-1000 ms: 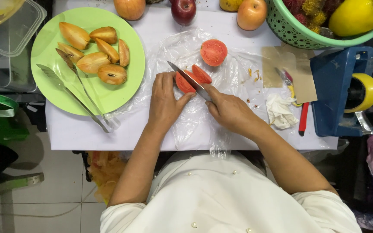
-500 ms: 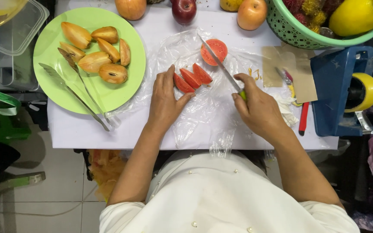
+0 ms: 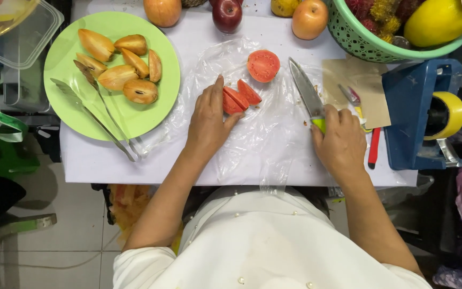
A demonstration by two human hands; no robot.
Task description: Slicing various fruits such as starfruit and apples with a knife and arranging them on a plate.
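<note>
- Presently noted: left hand (image 3: 208, 120) laid flat on clear plastic sheet (image 3: 274, 139), fingers spread narrow, fingertips touching three red-fleshed wedges (image 3: 239, 98) lined up side by side.
- Right hand (image 3: 341, 143) closed round green handle of knife (image 3: 307, 93); blade pointed away from body, raised or resting just right of the wedges, not in contact with any fruit. Cannot tell whether blade touched the sheet.
- Uncut half fruit (image 3: 263, 65) found face up, beyond the left fingertips and just left of the blade tip.
- Judged roughly half done: one half sliced into wedges, second half untouched.
- Green plate (image 3: 151, 112) seen well left of left hand, carrying brown-orange fruit wedges (image 3: 121, 61) and metal tongs (image 3: 89, 115); that fruit judged finished.
- Whole apples (image 3: 310, 17) observed at far edge of white table (image 3: 81, 158), beyond both hands; green basket (image 3: 370, 43) of mixed fruit beyond right hand; none cut.
- Blue tape dispenser (image 3: 421, 118) and red-handled tool (image 3: 374, 147) recorded just right of right hand.
</note>
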